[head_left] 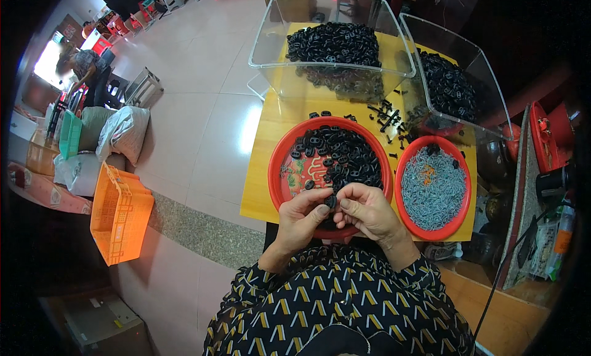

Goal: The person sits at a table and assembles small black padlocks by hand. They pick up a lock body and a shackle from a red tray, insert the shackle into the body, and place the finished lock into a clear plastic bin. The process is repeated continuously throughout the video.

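Over the near rim of a round red tray (275,171), my two hands meet fingertip to fingertip. My left hand (298,222) pinches a small black oval plastic part (331,202) between thumb and fingers. Closed at the tips, my right hand (373,215) touches beside that part; whatever its fingers hold is too small to make out. Loose black oval parts (354,162), many with two holes, cover much of the tray beneath. To the right, a smaller red tray (466,199) holds a heap of silvery screws (431,196) with some orange bits among them.
Clear plastic bins (261,66) of black parts stand on the yellow table (261,193), with loose black pieces (389,119) nearby. An orange crate (123,214) and white sacks (126,134) sit on the floor at left. Farther back, a person (92,66) bends over.
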